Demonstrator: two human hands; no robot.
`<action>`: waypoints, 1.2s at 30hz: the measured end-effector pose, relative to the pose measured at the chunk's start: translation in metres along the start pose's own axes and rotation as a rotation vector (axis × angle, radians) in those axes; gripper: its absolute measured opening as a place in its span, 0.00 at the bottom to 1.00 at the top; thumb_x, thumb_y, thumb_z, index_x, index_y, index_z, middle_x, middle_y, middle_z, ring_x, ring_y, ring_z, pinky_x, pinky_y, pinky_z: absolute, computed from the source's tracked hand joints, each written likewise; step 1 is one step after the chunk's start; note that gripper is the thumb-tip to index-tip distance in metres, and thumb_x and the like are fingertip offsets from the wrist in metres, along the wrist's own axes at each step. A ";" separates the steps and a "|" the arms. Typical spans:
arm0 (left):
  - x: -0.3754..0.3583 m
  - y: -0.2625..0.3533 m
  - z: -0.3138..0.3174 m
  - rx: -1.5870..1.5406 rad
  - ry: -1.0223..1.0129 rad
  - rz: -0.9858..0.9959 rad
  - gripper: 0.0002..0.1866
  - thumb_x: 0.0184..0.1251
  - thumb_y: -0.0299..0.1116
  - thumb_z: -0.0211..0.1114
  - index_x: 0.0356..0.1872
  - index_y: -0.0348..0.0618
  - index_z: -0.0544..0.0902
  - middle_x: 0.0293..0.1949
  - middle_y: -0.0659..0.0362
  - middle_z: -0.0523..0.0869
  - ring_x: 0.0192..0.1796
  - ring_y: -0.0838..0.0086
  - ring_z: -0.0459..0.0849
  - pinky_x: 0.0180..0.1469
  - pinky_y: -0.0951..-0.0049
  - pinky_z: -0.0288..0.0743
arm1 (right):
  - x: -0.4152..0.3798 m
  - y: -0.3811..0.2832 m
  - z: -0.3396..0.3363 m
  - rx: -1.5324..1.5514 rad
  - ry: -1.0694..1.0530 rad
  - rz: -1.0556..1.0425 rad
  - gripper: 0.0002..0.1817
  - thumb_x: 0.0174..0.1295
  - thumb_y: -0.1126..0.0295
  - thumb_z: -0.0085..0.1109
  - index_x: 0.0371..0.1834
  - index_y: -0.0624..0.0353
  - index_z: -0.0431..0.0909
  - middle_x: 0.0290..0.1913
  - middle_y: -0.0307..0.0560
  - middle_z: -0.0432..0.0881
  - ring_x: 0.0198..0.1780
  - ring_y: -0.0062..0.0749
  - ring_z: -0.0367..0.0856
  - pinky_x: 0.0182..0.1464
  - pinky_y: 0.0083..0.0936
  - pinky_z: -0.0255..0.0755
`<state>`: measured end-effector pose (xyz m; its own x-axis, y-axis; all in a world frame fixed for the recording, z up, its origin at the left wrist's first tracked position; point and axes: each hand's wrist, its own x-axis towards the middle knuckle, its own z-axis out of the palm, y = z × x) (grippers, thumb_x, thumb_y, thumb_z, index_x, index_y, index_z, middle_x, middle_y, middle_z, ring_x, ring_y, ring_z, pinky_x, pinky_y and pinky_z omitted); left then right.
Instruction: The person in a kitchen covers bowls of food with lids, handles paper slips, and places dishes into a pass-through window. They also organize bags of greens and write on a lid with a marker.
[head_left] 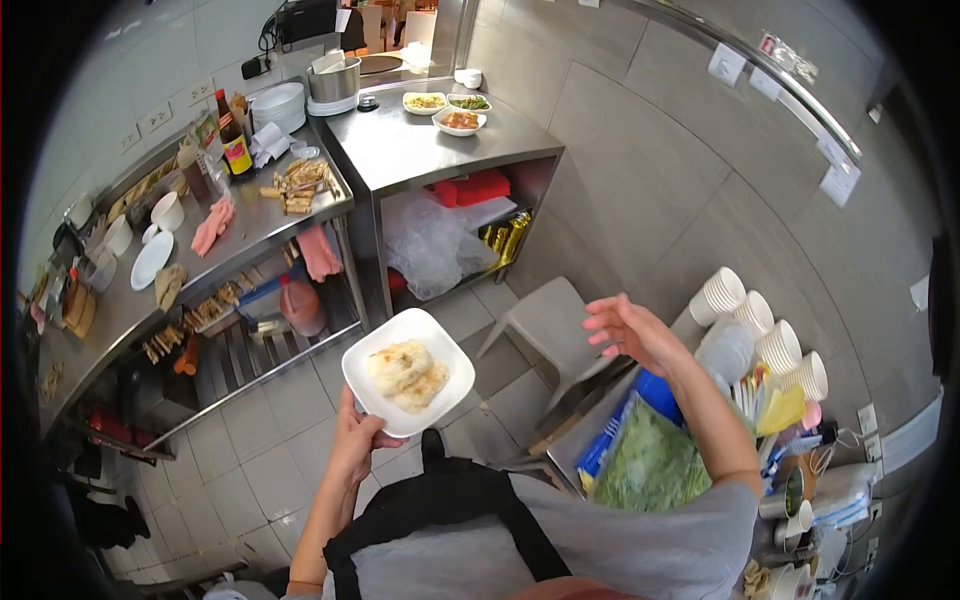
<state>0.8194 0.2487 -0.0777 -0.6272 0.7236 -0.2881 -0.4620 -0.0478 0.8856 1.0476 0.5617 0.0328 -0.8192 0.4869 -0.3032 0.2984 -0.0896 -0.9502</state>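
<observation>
My left hand (358, 436) grips the lower left edge of a white square plate (455, 372), its thumb on the rim. Pale, lightly browned food (408, 376) lies on the plate, which is held above the tiled floor. Out to the right, my right hand (628, 332) is raised with its fingers apart and nothing in it. It is nearest to a grey plastic chair (556, 325) and a bag of green leaves (655, 460).
A steel counter (400, 150) ahead bears several small dishes (460, 122). The steel worktable (250, 225) at left holds a sauce bottle (232, 140), bowls and pink cloths. Stacked paper cups (780, 346) stand at right.
</observation>
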 end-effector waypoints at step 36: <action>0.615 0.186 -0.042 0.049 -0.002 -0.070 0.38 0.51 0.18 0.45 0.65 0.53 0.45 0.32 0.50 0.81 0.20 0.72 0.82 0.19 0.77 0.77 | 0.546 -0.277 -0.163 -0.637 0.521 -0.286 0.11 0.58 0.58 0.54 0.33 0.53 0.77 0.29 0.32 0.78 0.34 0.17 0.73 0.35 0.18 0.65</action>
<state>0.3216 0.6559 -0.1051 -0.5931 0.7253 -0.3494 -0.4736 0.0366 0.8800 0.5971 0.9939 0.1422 -0.6224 0.7660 0.1609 0.4598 0.5241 -0.7169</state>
